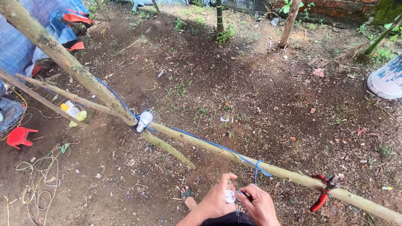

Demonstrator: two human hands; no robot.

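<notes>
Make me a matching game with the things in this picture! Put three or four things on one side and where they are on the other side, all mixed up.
Things:
1. light bulb
2. red pliers
3. red stool
4. small white roll

Places:
A. on the dirt at the far left
B. between the left hand and right hand
C. where the bamboo poles meet
D. hanging on the pole at the right

Pairs: 1-C, 2-D, 3-A, 4-B

Left hand [217,199] low at frame bottom, fingers curled, thumb raised, forearm angling in from below, right hand [259,203] just beside it, fingers pinched together, knuckles up, one sandalled foot [187,194] below.
</notes>
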